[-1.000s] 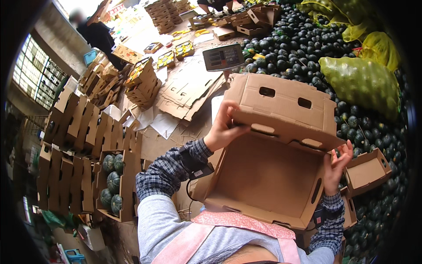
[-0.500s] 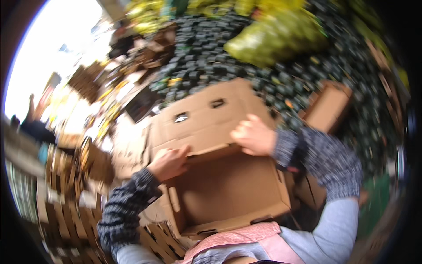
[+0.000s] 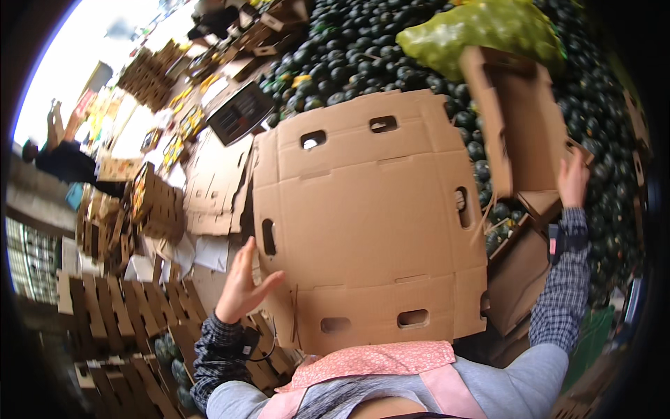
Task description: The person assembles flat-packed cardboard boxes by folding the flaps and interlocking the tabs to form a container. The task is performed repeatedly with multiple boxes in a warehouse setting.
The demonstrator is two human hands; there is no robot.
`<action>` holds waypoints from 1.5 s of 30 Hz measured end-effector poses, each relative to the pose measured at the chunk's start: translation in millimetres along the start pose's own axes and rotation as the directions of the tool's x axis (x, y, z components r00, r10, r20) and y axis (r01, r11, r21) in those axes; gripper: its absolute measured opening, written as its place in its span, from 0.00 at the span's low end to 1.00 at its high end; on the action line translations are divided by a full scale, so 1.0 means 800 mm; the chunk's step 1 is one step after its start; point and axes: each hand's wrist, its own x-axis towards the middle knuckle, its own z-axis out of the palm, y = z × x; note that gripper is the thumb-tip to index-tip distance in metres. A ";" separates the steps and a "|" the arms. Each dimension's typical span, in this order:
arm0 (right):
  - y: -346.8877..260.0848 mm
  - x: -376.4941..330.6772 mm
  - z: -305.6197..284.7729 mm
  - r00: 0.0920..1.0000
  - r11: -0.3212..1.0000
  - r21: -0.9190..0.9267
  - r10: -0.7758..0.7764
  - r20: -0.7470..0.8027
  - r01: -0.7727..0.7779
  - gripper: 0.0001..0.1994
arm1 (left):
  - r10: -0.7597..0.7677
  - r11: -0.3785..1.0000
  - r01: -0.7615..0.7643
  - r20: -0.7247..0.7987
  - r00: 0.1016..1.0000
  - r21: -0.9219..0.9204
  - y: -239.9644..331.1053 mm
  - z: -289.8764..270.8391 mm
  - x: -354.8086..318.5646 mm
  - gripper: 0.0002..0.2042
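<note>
A flat, die-cut cardboard sheet [image 3: 366,223] with several oval handle holes lies right in front of me. My left hand [image 3: 244,283] hovers at its left edge, fingers spread and thumb apart, with nothing in it. Out to the right, my right hand [image 3: 574,180] has its fingers closed on the near right corner of a folded cardboard box [image 3: 527,129]. That box is open-topped and tilted over a heap of dark green squashes [image 3: 349,66]. Its far end is beside a yellow-green mesh sack [image 3: 481,38].
Another cardboard piece [image 3: 520,276] leans below the box on the right. More flat sheets [image 3: 216,185] and a dark scale-like device [image 3: 241,112] lie to the left. Stacked cartons [image 3: 118,314] fill the lower left. A person in dark clothes [image 3: 66,160] is far left.
Both hands were on the box in front of me, bending its far panel. Now the box is off to the right in my right hand, and the flat sheet shows. The left hand has let go.
</note>
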 end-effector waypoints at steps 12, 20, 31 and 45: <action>-0.281 -0.119 -0.163 0.679 0.789 0.594 -0.350 0.645 -0.158 0.28 | -0.409 0.459 0.284 0.084 0.909 -0.842 0.030 0.023 -0.031 0.34; -0.288 -0.109 -0.197 0.751 0.731 0.646 -0.295 0.590 -0.221 0.25 | -0.339 0.440 0.202 0.047 0.940 -0.875 0.026 0.006 -0.052 0.36; -0.274 -0.138 -0.193 0.782 0.099 0.840 -0.319 0.535 -0.533 0.53 | -0.238 0.619 0.002 -0.186 0.953 -0.785 0.021 0.001 -0.073 0.36; -0.285 -0.053 -0.176 0.058 0.336 0.835 -0.936 0.346 0.436 0.32 | 0.308 0.942 -0.312 -0.045 0.950 -0.127 0.020 0.010 0.015 0.19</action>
